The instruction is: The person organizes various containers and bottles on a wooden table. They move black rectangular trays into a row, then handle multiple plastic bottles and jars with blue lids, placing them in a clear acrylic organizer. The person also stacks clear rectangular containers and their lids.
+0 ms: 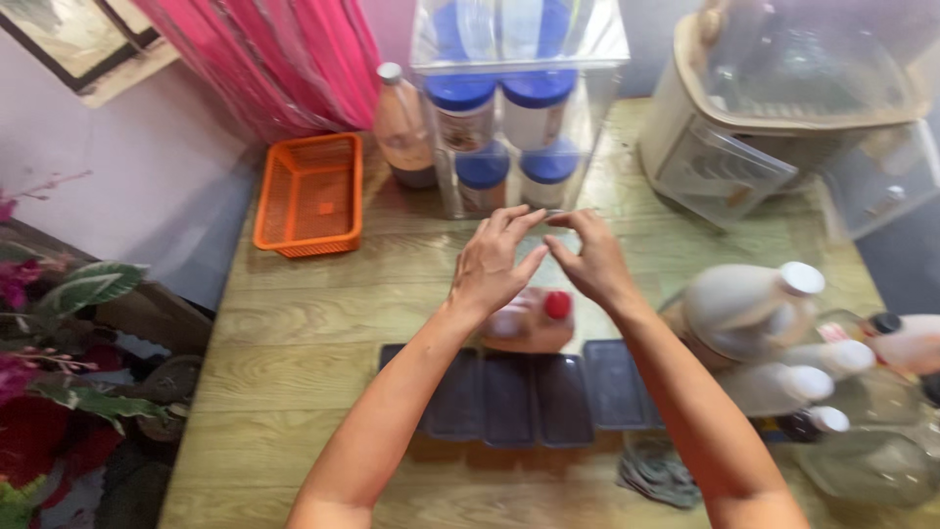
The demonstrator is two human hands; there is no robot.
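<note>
Two hands (494, 264) (592, 263) meet above a red-capped bottle (534, 318) (lying flat, cap pointing right).

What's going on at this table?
A person's left hand and right hand are raised together over a wooden table, fingertips nearly meeting. Whether they pinch anything is unclear. Below them lies a bottle with a red cap, by a dark tray. Blue-lidded jars sit in a clear rack behind.

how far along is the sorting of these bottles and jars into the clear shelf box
Looks done: blue-lidded jars sit on the levels of the clear shelf box. In hand: the left hand and right hand meet at the box's open front, holding nothing I can make out. Probably left: a red-capped bottle lying below the hands and white-capped bottles lying at the right.
</note>
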